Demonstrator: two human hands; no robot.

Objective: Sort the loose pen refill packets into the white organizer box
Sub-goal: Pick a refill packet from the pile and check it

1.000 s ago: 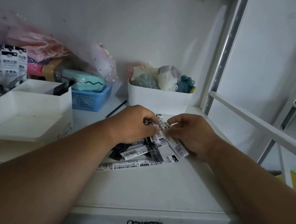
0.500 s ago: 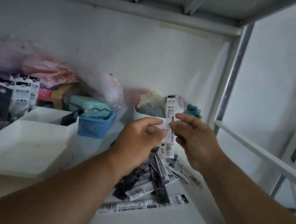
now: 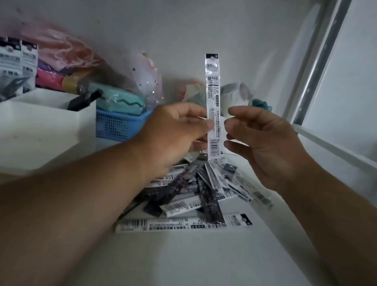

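Note:
One slim white pen refill packet (image 3: 212, 90) stands upright above the shelf, and my left hand (image 3: 174, 131) pinches its lower part between thumb and fingers. Just to the right of it, my right hand (image 3: 259, 142) hovers with loosely curled fingers, a small gap away from the packet. Below both hands, a pile of several loose refill packets (image 3: 199, 197), white and dark, lies on the white shelf. The white organizer box (image 3: 28, 131) sits at the left, with a few packets (image 3: 9, 59) standing at its far left end.
A blue basket (image 3: 115, 123) with a teal item stands behind the organizer, under pink and clear bags. Soft fluffy items (image 3: 237, 94) show behind my hands. A metal shelf post (image 3: 323, 59) and a white rail (image 3: 349, 154) bound the right side.
Both hands lifted one packet off the pile and raised it upright. My right hand has since let go of it, and my left hand alone holds it now.

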